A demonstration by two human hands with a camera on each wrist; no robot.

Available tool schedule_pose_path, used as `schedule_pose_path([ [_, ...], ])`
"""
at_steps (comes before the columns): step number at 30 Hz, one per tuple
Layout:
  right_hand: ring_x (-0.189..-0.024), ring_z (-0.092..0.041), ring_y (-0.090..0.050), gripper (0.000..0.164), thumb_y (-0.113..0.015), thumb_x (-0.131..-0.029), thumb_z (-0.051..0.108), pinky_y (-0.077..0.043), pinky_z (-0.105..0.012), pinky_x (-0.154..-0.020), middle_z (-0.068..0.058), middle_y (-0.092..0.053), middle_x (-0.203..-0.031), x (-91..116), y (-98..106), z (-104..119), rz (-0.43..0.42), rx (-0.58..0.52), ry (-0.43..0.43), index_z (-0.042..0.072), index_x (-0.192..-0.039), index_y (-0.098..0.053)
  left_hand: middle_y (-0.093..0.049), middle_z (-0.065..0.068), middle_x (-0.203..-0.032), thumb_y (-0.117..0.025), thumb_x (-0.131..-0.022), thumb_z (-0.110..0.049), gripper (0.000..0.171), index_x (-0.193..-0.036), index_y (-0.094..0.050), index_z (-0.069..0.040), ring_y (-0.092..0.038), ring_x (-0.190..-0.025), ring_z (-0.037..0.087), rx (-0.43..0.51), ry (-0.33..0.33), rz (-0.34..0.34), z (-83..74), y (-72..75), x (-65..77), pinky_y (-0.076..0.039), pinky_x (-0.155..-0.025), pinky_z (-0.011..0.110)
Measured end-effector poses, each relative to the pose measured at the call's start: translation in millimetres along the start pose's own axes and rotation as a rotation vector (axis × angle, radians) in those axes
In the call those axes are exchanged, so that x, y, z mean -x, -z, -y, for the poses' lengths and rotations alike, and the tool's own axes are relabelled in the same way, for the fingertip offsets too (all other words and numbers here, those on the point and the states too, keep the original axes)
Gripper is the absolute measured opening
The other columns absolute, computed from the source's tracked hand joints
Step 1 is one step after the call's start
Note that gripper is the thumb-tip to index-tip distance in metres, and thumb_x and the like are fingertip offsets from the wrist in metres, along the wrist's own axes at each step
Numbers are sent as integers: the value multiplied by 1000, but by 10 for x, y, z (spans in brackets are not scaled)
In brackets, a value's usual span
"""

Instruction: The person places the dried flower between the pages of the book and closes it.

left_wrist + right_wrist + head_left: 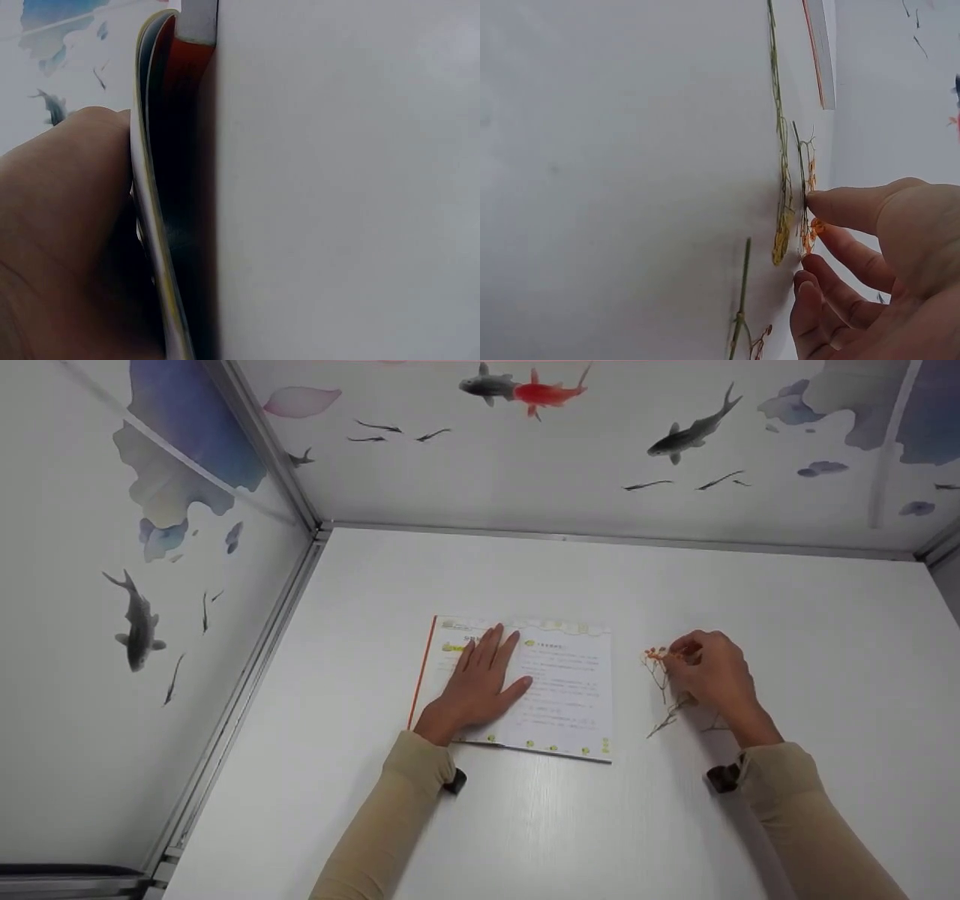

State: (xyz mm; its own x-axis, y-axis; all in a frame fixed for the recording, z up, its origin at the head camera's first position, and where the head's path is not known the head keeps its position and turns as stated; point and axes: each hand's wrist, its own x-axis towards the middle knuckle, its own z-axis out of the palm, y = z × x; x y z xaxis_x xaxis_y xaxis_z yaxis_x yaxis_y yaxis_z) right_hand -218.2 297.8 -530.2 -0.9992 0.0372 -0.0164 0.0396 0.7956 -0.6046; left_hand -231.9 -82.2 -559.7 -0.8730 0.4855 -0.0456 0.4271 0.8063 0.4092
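My left hand (480,682) lies flat with spread fingers on an open book (566,697), across the left page and the fold. In the left wrist view the near edge of its pages (161,247) bows up off the table. To the book's right, my right hand (712,671) pinches a dried flower sprig with small orange blooms (811,176) between thumb and fingers, low over the table. A sprig with a yellow head (781,240) lies close to it. Another green-stemmed sprig (741,315) with reddish tips lies nearer, partly cut off by the frame.
The white table (525,825) is bounded by a left panel (67,660) and a back panel (525,472), both printed with fish and lotus shapes. Metal rails (600,545) run along the table's edges. A dark object (67,870) shows at the lower left corner.
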Motion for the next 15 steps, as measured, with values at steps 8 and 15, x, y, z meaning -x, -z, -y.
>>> schedule_pose_path([
  [8, -91, -26, -58, 24, -66, -96, 29, -47, -32, -63, -14, -62, -106, 11, -19, -13, -69, -31, 6, 9, -108, -70, 1, 8, -171, -35, -103, -58, 77, -164, -6, -20, 1, -159, 24, 33, 11, -2, 38, -58, -32, -1, -127, 50],
  [15, -99, -27, -60, 22, -66, -96, 26, -47, -25, -71, -13, -61, -112, -11, -50, -36, -118, -82, 26, 9, -109, -70, -1, 9, -171, -36, -104, -58, 76, -163, -8, -19, -2, -159, 25, 18, 4, -14, 27, -48, -15, -4, -127, 50],
])
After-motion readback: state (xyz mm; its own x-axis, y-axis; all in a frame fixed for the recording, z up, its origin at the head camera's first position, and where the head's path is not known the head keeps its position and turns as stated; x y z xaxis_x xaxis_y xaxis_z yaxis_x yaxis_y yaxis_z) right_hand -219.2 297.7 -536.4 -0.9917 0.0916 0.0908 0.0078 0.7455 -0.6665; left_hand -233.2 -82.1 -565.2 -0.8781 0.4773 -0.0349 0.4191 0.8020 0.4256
